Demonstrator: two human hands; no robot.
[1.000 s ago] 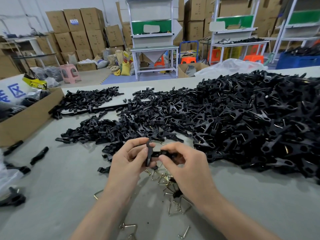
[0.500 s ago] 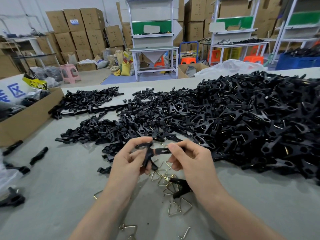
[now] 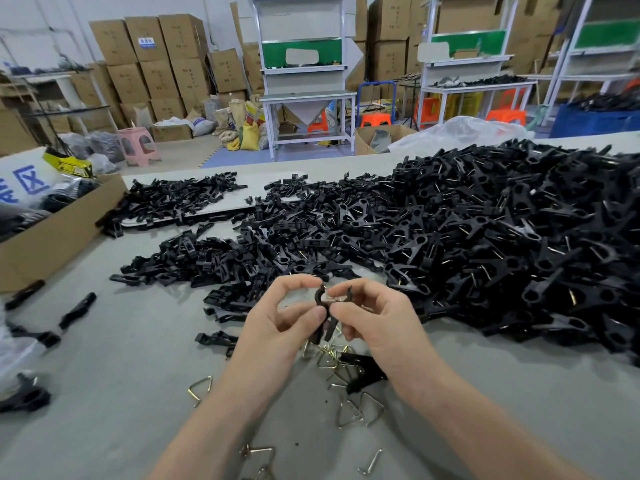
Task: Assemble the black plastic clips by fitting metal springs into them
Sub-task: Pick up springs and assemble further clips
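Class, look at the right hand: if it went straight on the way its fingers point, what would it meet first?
The left hand, probably: the right hand points leftward across the black clip both pinch, fingertips nearly touching.

At your nine o'clock, an open cardboard box [image 3: 52, 237] rests on the grey table [image 3: 138, 375]. At eleven, stacked brown cartons [image 3: 152, 64] rise behind a pink stool [image 3: 138, 145]. At twelve stands a white workstation [image 3: 304, 81] with a green panel; at one, a clear plastic bag [image 3: 460, 133]; at two, a blue bin [image 3: 595, 123].
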